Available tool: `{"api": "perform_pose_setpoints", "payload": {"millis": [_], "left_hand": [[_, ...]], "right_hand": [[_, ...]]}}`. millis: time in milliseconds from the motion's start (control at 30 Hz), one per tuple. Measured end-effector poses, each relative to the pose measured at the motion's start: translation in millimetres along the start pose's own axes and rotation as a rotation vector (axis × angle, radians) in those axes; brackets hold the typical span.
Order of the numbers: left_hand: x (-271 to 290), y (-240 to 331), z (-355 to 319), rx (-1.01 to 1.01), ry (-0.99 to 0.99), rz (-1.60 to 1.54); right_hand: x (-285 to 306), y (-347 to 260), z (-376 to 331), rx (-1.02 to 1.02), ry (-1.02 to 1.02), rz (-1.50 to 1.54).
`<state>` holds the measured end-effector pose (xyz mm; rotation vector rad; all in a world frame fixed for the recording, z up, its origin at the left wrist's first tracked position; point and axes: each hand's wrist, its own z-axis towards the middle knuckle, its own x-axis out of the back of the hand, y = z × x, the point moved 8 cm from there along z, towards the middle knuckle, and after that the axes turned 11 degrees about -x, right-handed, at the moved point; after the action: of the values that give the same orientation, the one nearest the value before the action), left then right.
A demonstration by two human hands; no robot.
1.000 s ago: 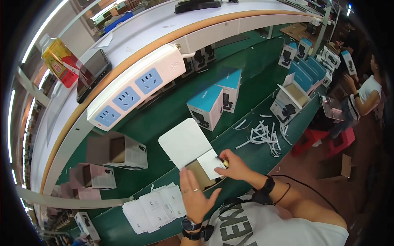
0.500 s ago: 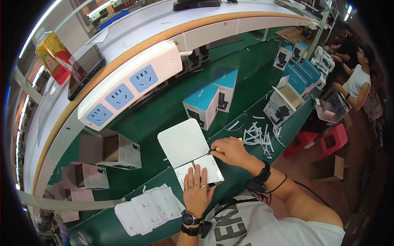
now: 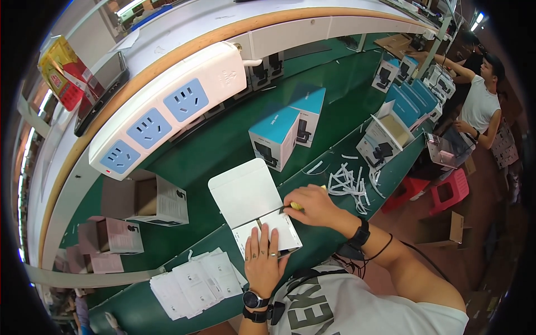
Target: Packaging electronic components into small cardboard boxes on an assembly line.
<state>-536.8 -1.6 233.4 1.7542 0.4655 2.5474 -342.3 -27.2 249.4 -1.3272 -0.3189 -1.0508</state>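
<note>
A white box [image 3: 246, 192] lies on the green table before me, its long lid flap folded back away from me. My left hand [image 3: 262, 255] rests on the box's near part, fingers stretched out flat and slightly apart, the thumb by its edge. My right hand [image 3: 315, 207] is closed round a yellow-handled tool [image 3: 296, 206], which looks like a utility knife. Its dark tip touches the box at the right end of the flap's fold; most of the handle is hidden in my fist.
White paper strips [image 3: 349, 184] lie right of the box. Two blue-topped cartons [image 3: 273, 137] stand beyond it. Folded white leaflets [image 3: 195, 285] lie at the near left, open cartons [image 3: 146, 198] behind them. A white power strip [image 3: 170, 109] hangs along the shelf. A person [image 3: 481, 100] works at far right.
The view has shifted slightly. Both my hands keep nearly the same place on the box, the tool's tip still at the fold. The person at far right has stretched out an arm.
</note>
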Motion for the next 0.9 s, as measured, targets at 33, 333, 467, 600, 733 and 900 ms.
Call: {"api": "perform_pose_setpoints", "payload": {"millis": [33,333,467,600,733,900], "left_hand": [[0.0,-0.2,-0.9,0.002,-0.002,0.001],[3.2,1.0,0.5,0.002,0.001,-0.021],[2.2,2.7,0.6,0.007,0.010,-0.031],[5.0,-1.9,-4.3,0.021,0.030,-0.060],[9.5,3.8,-3.6,0.015,0.091,-0.042],[0.4,4.1,-15.3,0.032,0.061,-0.086]], "right_hand": [[0.6,1.2,2.7,-0.016,0.027,0.001],[-2.7,16.7,-14.1,-0.170,-0.032,0.244],[-12.1,22.1,-19.8,-0.175,-0.146,0.200],[-2.2,36.6,-37.6,-0.257,-0.210,0.614],[41.4,97.9,-55.2,-0.545,-0.107,0.449],[36.7,28.3,-31.7,-0.253,-0.158,-0.111]]}}
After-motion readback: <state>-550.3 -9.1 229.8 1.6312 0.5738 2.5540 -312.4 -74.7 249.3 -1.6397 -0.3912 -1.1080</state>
